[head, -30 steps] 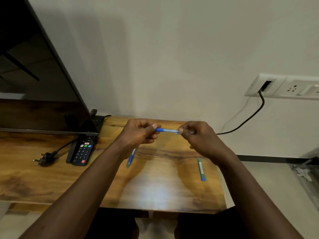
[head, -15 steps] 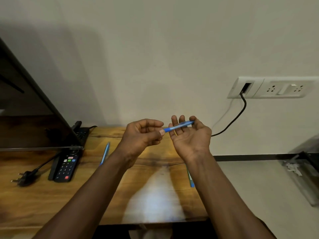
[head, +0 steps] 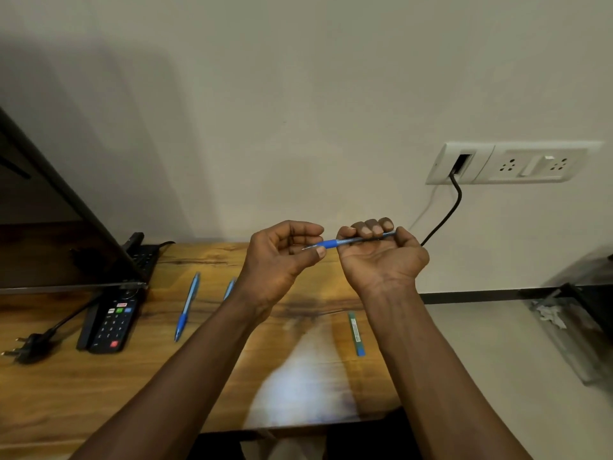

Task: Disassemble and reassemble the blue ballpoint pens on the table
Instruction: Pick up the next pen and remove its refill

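Above the far part of the wooden surface (head: 99, 393), a blue ballpoint pen (head: 331, 243) is held in the air between both hands, nearly level, with its point toward the left. The right hand (head: 381, 260) is turned palm up, its fingers curled over the clear barrel and the thumb closing on the far end. The left hand (head: 278, 260) pinches the point end, thumb beneath the blue grip and the other fingers curled above it.

On the surface, left of the left forearm, a second blue pen (head: 187, 307) lies with its tip toward the near edge. A third blue pen (head: 229, 288) beside it is mostly hidden behind the forearm. Just beside the right forearm lies a thin green and blue stick (head: 355, 333); what it is cannot be told.

Farther left, a black remote (head: 112, 322) lies by the foot of a television (head: 49, 234), with a black plug (head: 26, 346) near it. A white socket panel (head: 510, 162) sits on the wall at right, a black cable (head: 447, 214) hanging from it.
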Demonstrator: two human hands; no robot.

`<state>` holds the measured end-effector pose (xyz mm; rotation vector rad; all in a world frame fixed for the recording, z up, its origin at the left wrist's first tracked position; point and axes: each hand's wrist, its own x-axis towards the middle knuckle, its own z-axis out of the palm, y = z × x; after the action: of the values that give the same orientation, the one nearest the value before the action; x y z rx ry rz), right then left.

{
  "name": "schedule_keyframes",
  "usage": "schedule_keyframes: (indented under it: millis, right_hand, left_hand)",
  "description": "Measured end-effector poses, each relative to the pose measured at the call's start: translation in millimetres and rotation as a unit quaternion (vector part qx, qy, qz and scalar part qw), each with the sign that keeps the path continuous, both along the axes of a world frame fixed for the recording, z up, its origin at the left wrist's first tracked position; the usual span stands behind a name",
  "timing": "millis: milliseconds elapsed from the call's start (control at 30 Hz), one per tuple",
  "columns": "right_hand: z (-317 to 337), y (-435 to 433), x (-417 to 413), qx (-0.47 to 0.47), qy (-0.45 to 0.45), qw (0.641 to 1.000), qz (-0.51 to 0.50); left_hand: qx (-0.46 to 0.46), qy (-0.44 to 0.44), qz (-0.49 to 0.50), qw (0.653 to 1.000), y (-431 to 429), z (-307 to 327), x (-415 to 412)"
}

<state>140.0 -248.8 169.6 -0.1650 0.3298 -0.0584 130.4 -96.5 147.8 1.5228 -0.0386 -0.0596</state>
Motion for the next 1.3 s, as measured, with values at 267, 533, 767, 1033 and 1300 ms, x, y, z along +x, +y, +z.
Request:
schedule_keyframes:
  millis: [267,533,767,1033,1300]
  right_hand:
    - [-3,-9,7,-0.183,0.011,0.982,0.051]
    - [-3,-5,6,-0.249,0.082,0.964,0.034]
    - [-5,-7,4,-0.285,0.095,0.954,0.019]
    - [-5,-4,4,-0.412,0.056,0.909,-0.030]
    - [-1,6,0,-0.414,0.095,0.902,-0.076]
  left_hand:
    - [0.104,-0.080,0.025,0.991,2,0,5]
    - [0.231,-0.148,0.041,0.961,-4,2,8]
    - [0.252,-0.139,0.039,0.957,0,1,9]
    - [0.213,-0.112,0.011,0.971,5,2,11]
    - [0.227,-0.122,0.005,0.966,3,2,9]
